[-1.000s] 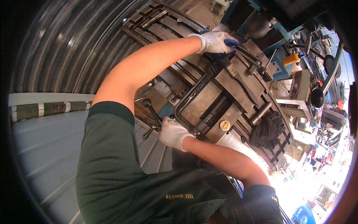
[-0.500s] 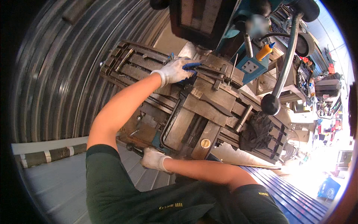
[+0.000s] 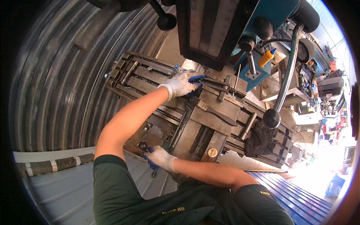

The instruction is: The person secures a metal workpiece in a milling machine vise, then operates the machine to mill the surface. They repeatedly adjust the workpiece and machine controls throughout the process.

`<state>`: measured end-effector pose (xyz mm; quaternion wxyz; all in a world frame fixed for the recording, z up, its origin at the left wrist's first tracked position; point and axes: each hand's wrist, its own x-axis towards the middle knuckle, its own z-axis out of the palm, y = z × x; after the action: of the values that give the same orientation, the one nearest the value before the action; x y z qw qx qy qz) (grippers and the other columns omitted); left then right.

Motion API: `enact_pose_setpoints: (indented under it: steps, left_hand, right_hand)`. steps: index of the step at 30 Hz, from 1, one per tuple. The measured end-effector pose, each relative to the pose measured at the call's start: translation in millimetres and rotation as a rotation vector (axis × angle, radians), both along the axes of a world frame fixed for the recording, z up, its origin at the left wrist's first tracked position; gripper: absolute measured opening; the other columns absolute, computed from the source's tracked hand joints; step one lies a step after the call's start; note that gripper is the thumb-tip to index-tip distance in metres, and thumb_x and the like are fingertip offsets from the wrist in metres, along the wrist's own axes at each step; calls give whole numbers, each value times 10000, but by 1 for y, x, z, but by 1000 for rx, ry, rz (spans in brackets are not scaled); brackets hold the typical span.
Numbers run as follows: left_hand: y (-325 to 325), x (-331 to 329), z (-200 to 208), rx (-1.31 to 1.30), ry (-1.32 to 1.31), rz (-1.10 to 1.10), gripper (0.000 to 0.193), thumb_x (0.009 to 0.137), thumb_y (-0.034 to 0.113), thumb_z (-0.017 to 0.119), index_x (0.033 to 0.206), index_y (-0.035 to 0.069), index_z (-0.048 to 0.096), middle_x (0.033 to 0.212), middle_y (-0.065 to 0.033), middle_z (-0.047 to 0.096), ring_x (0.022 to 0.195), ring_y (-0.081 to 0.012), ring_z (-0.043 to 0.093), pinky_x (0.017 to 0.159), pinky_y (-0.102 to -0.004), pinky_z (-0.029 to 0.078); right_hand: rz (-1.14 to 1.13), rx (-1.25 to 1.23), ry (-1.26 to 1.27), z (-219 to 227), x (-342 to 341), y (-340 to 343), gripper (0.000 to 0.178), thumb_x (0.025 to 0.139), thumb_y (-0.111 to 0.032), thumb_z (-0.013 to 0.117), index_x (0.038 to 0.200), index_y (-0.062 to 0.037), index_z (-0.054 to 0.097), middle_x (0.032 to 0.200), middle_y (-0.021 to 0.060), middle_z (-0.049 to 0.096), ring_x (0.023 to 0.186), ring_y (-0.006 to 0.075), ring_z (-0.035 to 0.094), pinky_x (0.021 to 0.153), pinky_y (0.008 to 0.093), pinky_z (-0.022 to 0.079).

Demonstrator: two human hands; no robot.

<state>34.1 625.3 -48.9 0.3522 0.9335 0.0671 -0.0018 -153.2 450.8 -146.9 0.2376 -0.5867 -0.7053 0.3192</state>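
Observation:
My left hand (image 3: 183, 83), in a white glove with blue fingers, lies at the left end of a long metal bar (image 3: 215, 85) on the machine table. Its fingers curl downward, and what they grip is hidden. Lower down, my right hand (image 3: 162, 159), gloved alike, closes round a crank handle; the handle's dark round knob (image 3: 142, 145) shows beside the fingers. Between the hands are the slotted milling machine table (image 3: 144, 77) and its saddle. A flat dark wrench-like tool (image 3: 217, 113) rests on the metal block right of my left hand.
The machine head (image 3: 213, 33) overhangs the table. A long lever with a black ball (image 3: 272, 118) hangs at right; another black ball knob (image 3: 167, 21) is at top. A dark rag (image 3: 260, 138) covers the table's right part. A yellow bottle (image 3: 266, 57) stands behind; corrugated metal wall at left.
My right hand has turned with the crank, its blue fingers now showing, and the knob sits nearer to it. My left hand keeps its place on the machine; the whole view has shifted slightly.

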Motion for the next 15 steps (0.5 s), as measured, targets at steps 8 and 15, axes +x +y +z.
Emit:
enact_pose_setpoints:
  steps: [8,15]
  left_hand:
    - [-7,-4,21,-82,280,52,522,908,345,617,1412,294,491,1492,-166,404,1392,-369,354,1157,-456,296]
    - [-5,3,16,-134,132,16,467,904,271,630,1359,202,555,1348,-163,536,1250,-330,493,1059,-395,399]
  right_hand:
    - [-358,-504,711,109,27,-3,396,934,-233,562,1278,-37,569,1210,273,562,1084,461,567,974,461,453]
    - [-54,11,436,36,18,-3,305,831,-102,599,1127,-63,658,936,252,618,823,399,641,715,459,535]
